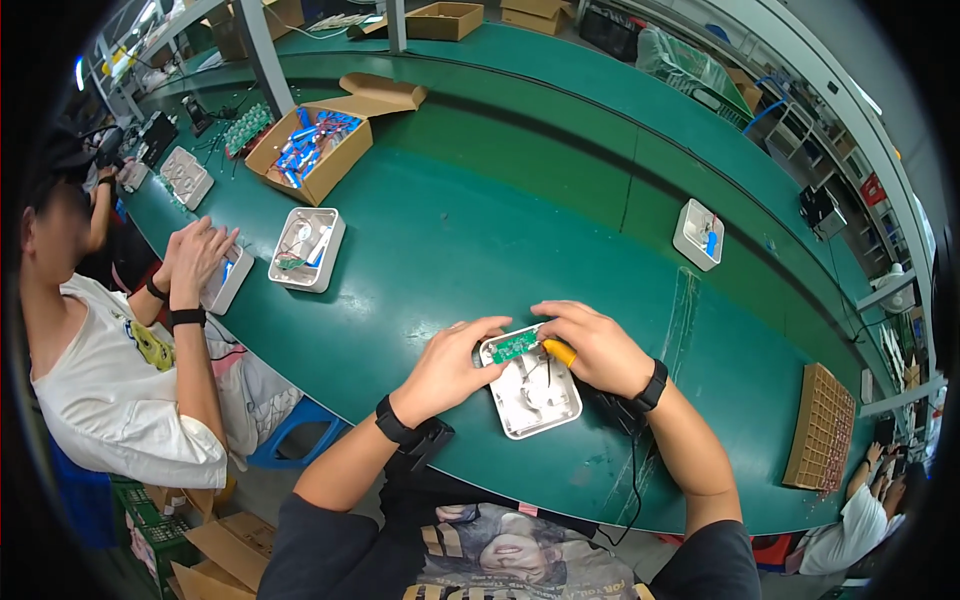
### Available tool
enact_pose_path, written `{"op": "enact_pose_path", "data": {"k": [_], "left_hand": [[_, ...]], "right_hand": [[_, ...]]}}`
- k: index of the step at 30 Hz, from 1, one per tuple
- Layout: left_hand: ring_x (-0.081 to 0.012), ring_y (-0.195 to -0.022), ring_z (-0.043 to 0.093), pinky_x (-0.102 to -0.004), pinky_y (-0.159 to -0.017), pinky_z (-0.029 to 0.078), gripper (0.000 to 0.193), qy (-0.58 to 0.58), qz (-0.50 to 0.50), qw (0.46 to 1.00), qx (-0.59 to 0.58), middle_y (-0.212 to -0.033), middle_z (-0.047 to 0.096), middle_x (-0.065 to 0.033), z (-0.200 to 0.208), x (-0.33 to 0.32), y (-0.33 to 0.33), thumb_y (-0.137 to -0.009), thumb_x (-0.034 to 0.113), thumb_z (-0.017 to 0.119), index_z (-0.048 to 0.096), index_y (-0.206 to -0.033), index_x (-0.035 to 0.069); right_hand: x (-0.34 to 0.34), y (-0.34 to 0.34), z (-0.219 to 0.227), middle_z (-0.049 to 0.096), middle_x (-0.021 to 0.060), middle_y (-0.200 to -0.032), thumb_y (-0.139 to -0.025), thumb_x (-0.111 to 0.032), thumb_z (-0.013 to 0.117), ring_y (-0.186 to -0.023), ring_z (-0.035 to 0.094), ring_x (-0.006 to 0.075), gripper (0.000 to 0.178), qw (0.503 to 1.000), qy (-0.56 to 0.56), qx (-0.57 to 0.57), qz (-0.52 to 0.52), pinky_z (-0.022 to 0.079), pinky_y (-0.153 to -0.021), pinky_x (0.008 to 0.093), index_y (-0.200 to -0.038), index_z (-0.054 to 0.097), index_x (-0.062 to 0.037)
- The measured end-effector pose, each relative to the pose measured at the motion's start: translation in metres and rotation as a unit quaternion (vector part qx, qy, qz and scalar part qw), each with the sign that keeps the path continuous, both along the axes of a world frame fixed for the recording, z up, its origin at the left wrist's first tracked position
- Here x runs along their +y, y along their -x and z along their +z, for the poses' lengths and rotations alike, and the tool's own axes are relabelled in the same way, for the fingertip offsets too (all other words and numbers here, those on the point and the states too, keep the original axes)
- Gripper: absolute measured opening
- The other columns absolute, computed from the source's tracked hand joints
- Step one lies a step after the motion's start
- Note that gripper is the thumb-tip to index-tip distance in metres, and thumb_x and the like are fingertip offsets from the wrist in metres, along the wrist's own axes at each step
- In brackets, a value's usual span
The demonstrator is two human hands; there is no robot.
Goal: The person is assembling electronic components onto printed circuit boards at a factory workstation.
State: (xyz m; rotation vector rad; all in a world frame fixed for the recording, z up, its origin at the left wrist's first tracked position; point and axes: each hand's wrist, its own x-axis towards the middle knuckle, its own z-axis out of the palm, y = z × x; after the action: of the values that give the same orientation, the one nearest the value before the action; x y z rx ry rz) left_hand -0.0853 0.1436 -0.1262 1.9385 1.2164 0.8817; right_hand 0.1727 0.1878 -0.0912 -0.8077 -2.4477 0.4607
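Note:
A white plastic housing (537, 408) with rounded corners lies open side up on the green bench in front of me. Across its far end sits a small green circuit board (515, 346), with thin dark wire hanging toward the housing's hollow. My left hand (450, 368) grips the housing's far left corner, thumb and index finger closed round it beside the board. My right hand (598, 350) has its fingers closed at the board's right end. A yellow piece (559, 352) shows at these fingers; whether it is a finger cover or a held thing is unclear.
Left of me, a person works on another white housing (232, 282). Nearby stand a filled housing (306, 250) and a cardboard box (318, 180) of blue battery packs. Another housing (698, 236) lies far right, and a gridded wooden tray (818, 428) at the right edge.

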Motion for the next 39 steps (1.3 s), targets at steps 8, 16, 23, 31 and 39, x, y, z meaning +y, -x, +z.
{"op": "enact_pose_path", "data": {"k": [8,16,23,31,39], "left_hand": [[-0.0252,-0.087,0.075,-0.0335,-0.072,0.06,0.04,0.02,0.0,1.0,-0.003,-0.11,0.076,-0.0136,0.006,-0.002,-0.005,-0.084,0.013,0.082,0.071,-0.122,0.004],[-0.0284,-0.085,0.075,-0.0382,-0.072,0.061,0.017,-0.149,0.004,0.988,0.041,-0.108,0.075,-0.013,-0.003,-0.008,-0.007,-0.086,0.011,0.079,0.077,-0.101,0.003],[-0.0324,-0.088,0.073,-0.0422,-0.077,0.061,0.011,-0.164,-0.002,0.982,0.099,-0.106,0.073,-0.0135,0.0,-0.008,-0.011,-0.088,0.012,0.076,0.077,-0.094,0.004],[-0.0328,-0.09,0.071,-0.0424,-0.079,0.06,0.011,-0.172,0.003,0.98,0.1,-0.103,0.072,-0.0137,0.001,-0.009,-0.009,-0.088,0.013,0.076,0.078,-0.094,0.004],[-0.0318,-0.086,0.07,-0.0408,-0.074,0.059,0.009,-0.147,0.01,0.985,0.087,-0.099,0.07,-0.0136,0.005,-0.011,-0.001,-0.087,0.012,0.077,0.077,-0.089,0.003]], "right_hand": [[-0.015,0.005,0.003,0.069,0.0137,-0.124,-0.089,-0.007,0.072,-0.113,0.067,0.0337,0.019,0.994,-0.004,-0.107,-0.035,0.055,-0.099,0.0439,-0.107,0.07,-0.0025],[-0.016,0.011,0.006,0.07,0.0126,-0.12,-0.085,-0.007,0.073,-0.108,0.067,0.0312,0.017,0.992,0.028,-0.12,-0.037,0.054,-0.096,0.0424,-0.102,0.075,-0.0014],[-0.013,0.003,0.008,0.071,0.0099,-0.118,-0.085,-0.006,0.073,-0.109,0.066,0.0293,0.017,0.992,0.028,-0.119,-0.03,0.052,-0.097,0.0414,-0.101,0.078,-0.0042],[-0.012,0.014,0.007,0.071,0.0081,-0.119,-0.085,-0.006,0.074,-0.111,0.064,0.0294,0.017,0.984,0.029,-0.172,-0.041,0.051,-0.098,0.0408,-0.102,0.079,-0.0059],[-0.01,-0.019,0.014,0.067,0.0074,-0.108,-0.087,-0.014,0.076,-0.103,0.062,0.0285,0.02,0.993,0.077,-0.012,-0.094,0.048,-0.093,0.0414,-0.107,0.078,-0.009]]}}
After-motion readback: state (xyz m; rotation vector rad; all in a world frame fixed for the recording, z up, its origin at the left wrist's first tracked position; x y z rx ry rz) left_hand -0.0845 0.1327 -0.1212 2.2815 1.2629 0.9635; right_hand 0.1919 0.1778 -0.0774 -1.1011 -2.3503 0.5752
